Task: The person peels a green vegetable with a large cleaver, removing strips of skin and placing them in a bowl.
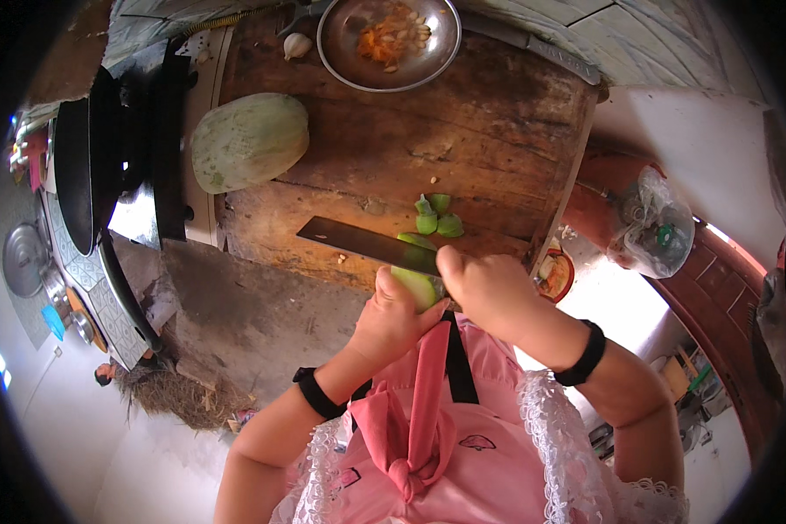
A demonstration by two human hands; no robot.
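Note:
My left hand [390,318] grips a pale green gourd-like vegetable [414,288] at the near edge of the wooden worktop [367,150]. My right hand [488,288] is closed round the handle of a broad kitchen knife [360,245]. The dark blade lies across the vegetable and points left; whether it has cut in, I cannot tell. Several green cut chunks [437,215] sit on the wood just beyond the blade. A large, pale green melon [252,141] rests on its side at the worktop's left.
A metal bowl [340,65] holding orange pulp and pale seeds stands at the back, beside a garlic bulb [297,46]. Left are a black wok [75,177] and stove. A red-rimmed container [557,275] and a clear plastic bag [655,229] are right. Another person [105,373] is low left.

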